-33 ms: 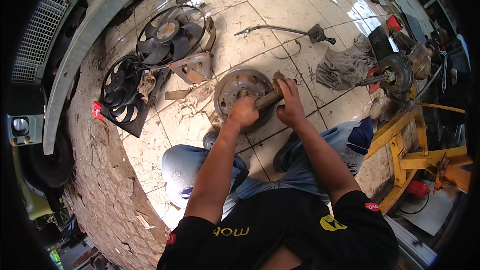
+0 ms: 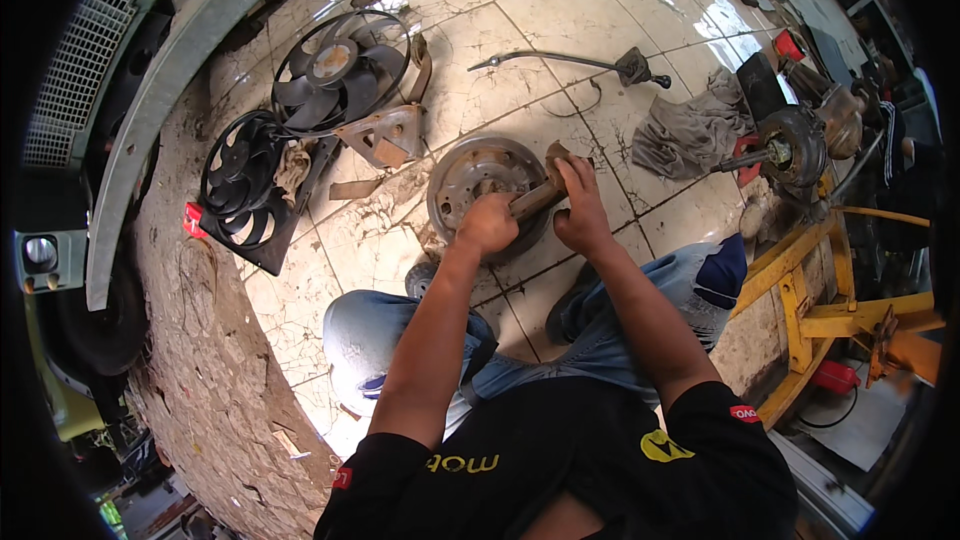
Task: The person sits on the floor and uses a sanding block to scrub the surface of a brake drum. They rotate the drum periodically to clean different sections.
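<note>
- The round metal drum lies on the tiled floor, middle of the frame.
- The left hand is closed around a wooden handle.
- The right hand is curled round the handle's far end.

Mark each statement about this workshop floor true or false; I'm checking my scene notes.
1. Both hands, the left hand and the right hand, are at the round metal brake drum. True.
2. The drum sits on a wooden bench. False: it lies on the tiled floor.
3. Two black radiator fans lie to the left of the drum. True.
4. The grey rag covers the drum. False: it lies apart, to the right.
</note>
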`<action>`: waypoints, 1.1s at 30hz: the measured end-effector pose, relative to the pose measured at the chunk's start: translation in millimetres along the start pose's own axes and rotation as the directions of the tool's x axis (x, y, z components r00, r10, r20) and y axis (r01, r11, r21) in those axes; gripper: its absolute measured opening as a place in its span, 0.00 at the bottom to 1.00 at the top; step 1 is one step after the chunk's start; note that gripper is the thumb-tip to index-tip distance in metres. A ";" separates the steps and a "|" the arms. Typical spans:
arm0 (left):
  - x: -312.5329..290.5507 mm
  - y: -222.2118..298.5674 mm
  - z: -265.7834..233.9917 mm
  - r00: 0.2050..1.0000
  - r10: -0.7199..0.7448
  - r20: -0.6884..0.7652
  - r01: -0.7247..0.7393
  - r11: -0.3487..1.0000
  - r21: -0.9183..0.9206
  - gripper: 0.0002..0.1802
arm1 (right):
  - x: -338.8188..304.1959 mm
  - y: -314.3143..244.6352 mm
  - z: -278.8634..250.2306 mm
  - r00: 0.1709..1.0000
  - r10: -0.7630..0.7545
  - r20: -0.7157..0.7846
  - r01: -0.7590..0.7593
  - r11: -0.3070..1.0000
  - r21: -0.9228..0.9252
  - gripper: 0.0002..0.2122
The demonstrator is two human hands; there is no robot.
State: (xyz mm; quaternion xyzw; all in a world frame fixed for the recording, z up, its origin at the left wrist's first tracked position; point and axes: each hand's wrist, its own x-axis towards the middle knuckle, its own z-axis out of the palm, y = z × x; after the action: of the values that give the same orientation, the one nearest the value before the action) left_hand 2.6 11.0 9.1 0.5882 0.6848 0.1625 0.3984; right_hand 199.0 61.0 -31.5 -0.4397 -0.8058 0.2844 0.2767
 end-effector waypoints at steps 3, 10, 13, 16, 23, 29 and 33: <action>1.6 2.5 0.9 1.000 0.007 -0.006 -0.007 1.000 0.016 0.28 | 0.3 3.1 1.4 1.000 0.006 -0.014 -0.006 1.000 0.005 0.39; 10.7 -2.0 -0.7 0.998 -0.047 0.034 0.045 0.998 0.053 0.22 | -0.8 -33.0 -10.4 0.983 -0.082 0.165 0.113 0.975 -0.192 0.41; 16.0 -9.0 -4.2 1.000 -0.010 -0.006 0.010 0.999 0.040 0.20 | 15.0 -28.1 -13.4 0.983 -0.017 0.180 0.061 0.967 -0.246 0.42; 15.1 -10.2 0.9 0.994 0.093 -0.060 -0.091 0.995 0.028 0.22 | 14.0 -19.6 -8.8 0.989 0.080 0.125 -0.047 0.967 -0.249 0.42; 8.7 -0.3 -6.0 1.000 0.025 -0.003 -0.025 1.000 -0.010 0.25 | 15.9 -12.7 -11.7 0.984 0.132 0.120 -0.107 0.975 -0.193 0.41; 8.5 -4.2 -3.9 1.000 -0.017 0.000 0.017 0.999 0.034 0.27 | 5.4 -37.9 -9.7 0.965 -0.121 0.231 0.176 0.956 -0.234 0.42; 14.9 -15.6 4.2 0.997 0.071 -0.032 -0.070 0.997 0.030 0.28 | 11.9 -9.7 -8.9 0.986 0.138 0.092 -0.117 0.972 -0.204 0.42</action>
State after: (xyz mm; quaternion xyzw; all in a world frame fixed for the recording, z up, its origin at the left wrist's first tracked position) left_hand -4.8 19.9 -9.5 0.6147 0.6724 0.1762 0.3727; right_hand 194.4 68.9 -16.2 -0.5000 -0.8136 0.2430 0.1700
